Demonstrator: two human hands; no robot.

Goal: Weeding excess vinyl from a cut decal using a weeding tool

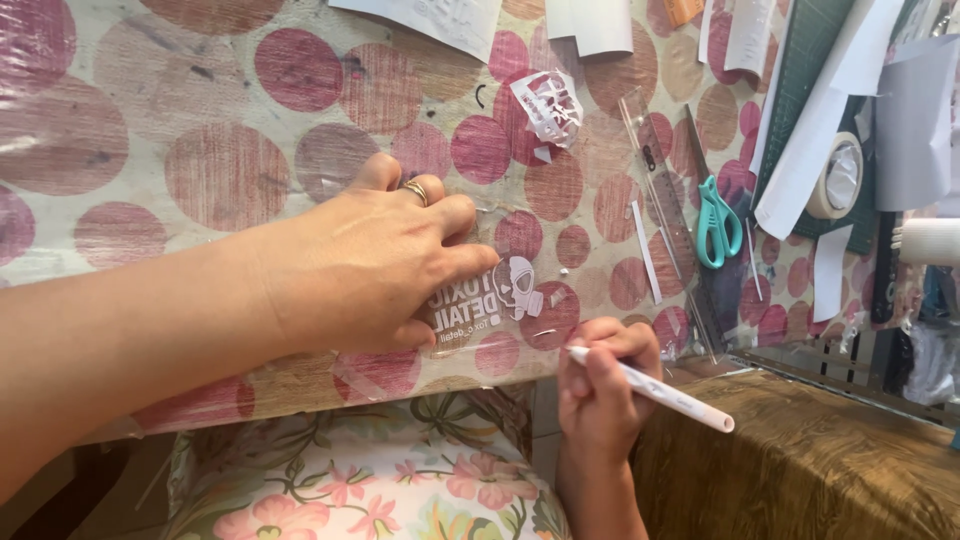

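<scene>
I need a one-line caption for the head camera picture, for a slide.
Left hand presses a clear sticker sheet onto a dotted tablecloth while the right hand works its edge with a white pen tool.

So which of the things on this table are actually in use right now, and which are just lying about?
In use:
- left hand pressing down the clear sheet with the white decal
- right hand holding the white pen tool at the sheet's edge

Lying about:
- teal scissors
- clear ruler
- tape roll
- white cut-out scrap
- green cutting mat
</scene>
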